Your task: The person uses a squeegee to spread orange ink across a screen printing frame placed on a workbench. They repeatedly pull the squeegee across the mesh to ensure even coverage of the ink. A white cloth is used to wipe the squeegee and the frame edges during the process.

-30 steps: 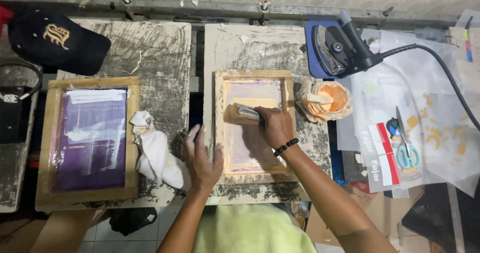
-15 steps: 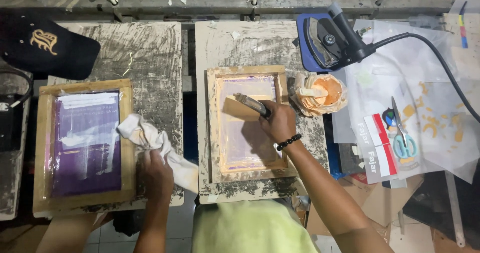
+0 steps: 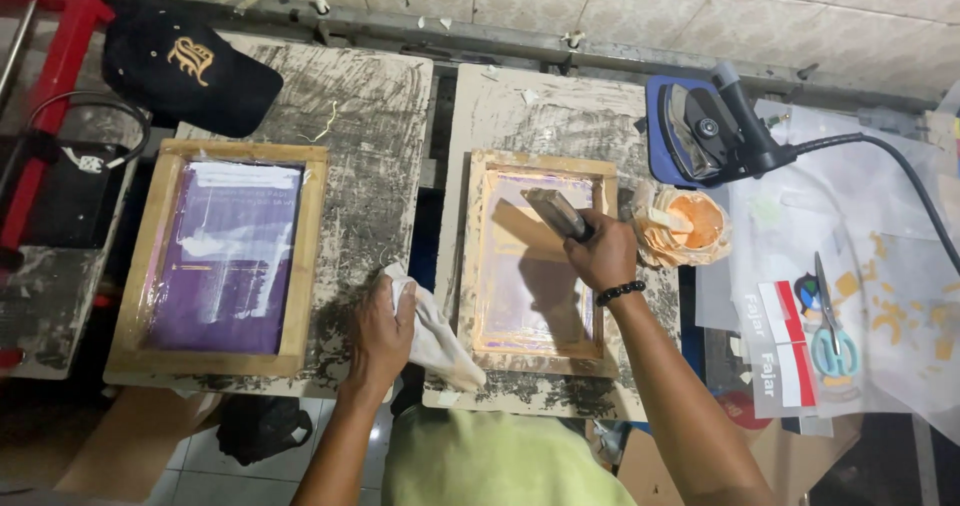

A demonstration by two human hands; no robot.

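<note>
My right hand [image 3: 603, 254] grips a squeegee [image 3: 553, 212] whose blade rests on the mesh of a wooden screen-printing frame [image 3: 478, 266] on the right-hand table. A black bead bracelet circles that wrist. My left hand [image 3: 382, 332] holds a white rag [image 3: 440, 341] at the gap between the two tables, close to the frame's lower left corner. A second wooden frame [image 3: 312, 256] with a purple screen lies flat on the left table.
An ink-smeared cup [image 3: 688, 226] with a stick stands right of the frame. Behind it rests an iron [image 3: 708, 131] on a blue pad, its cable trailing right. Scissors [image 3: 830, 336] lie on paper sheets at right. A black cap [image 3: 185, 71] sits back left.
My left hand has carried the white rag from the purple frame's side rightward to the working frame's lower left. My right hand still holds the squeegee on the screen.
</note>
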